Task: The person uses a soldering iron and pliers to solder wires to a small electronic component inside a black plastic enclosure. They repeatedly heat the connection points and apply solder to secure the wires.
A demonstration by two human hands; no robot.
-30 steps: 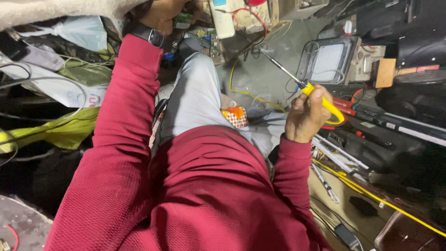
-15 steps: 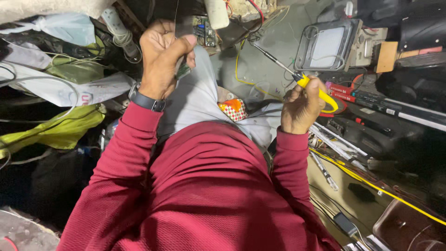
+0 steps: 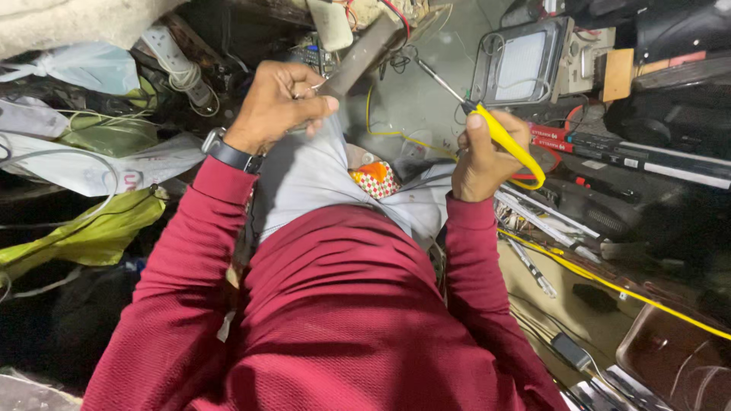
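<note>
Fingers of our left hand pinch a thin wire while our right hand grips a yellow-handled soldering iron, poised mid-soldering; bringing tip to wire needs steadiness.

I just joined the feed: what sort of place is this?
Probably a cramped electronics repair spot: the right hand holds a yellow-handled soldering iron, with a small screen unit, loose wires and a power strip around.
</note>
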